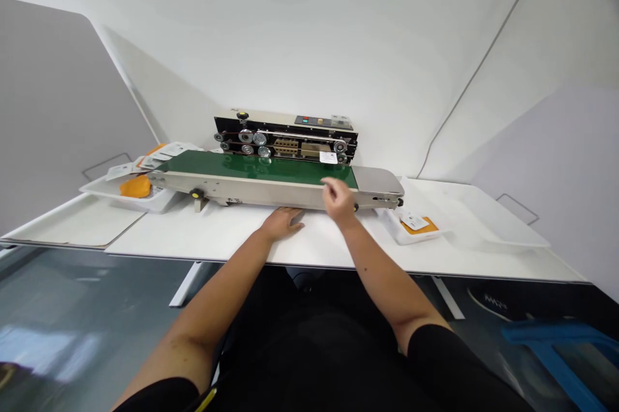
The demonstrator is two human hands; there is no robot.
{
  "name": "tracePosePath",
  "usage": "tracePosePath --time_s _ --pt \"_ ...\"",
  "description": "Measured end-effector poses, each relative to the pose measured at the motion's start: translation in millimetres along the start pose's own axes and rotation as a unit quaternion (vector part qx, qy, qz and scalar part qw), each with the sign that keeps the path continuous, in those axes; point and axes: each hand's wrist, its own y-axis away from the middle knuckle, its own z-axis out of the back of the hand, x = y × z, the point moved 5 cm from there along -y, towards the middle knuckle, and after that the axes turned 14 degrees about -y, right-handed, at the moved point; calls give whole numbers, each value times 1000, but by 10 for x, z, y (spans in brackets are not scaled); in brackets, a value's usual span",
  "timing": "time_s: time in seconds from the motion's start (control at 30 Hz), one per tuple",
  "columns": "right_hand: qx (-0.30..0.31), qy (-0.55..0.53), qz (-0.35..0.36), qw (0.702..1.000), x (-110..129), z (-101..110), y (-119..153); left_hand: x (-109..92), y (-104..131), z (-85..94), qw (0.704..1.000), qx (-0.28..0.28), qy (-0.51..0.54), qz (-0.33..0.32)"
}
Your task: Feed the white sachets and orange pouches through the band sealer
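My left hand (282,224) rests on the white table just in front of the sealing machine, fingers apart and empty. Raised at the front edge of the green conveyor belt (251,167), my right hand (338,199) has its fingers curled; whether it holds anything is too small to tell. Behind the belt stands the machine's roller unit (285,138). A small white packet (328,157) is at its right end, beyond my right hand and not touched by it.
At the left, a white tray (162,201) holds white packets and an orange item (136,187). Right of the machine, a clear tray (409,238) holds a packet and an orange item (420,226). A blue stool (556,334) stands on the floor at the right.
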Motion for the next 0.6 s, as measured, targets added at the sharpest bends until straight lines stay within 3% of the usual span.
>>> tracePosePath --time_s 0.07,0.13,0.27,0.33,0.4,0.5,0.6 --pt "94 -18 43 994 25 -311 360 -3 1 -12 998 3 -50 29" --pt "154 -32 37 987 -53 -528 618 -3 -1 -13 996 4 -72 48" --pt "237 -55 -40 969 -243 -690 809 12 -14 -1 998 15 -60 26" --pt "250 -64 -72 963 -287 -670 808 24 -16 28 999 14 -46 10" --pt "250 -71 -94 961 -310 -636 794 0 -14 107 999 -25 8 -25" --pt "230 -73 -116 964 -343 -597 776 -125 5 177 988 -37 79 -126" --pt "215 -71 -128 965 -378 -587 772 -201 10 169 985 -34 70 -152"
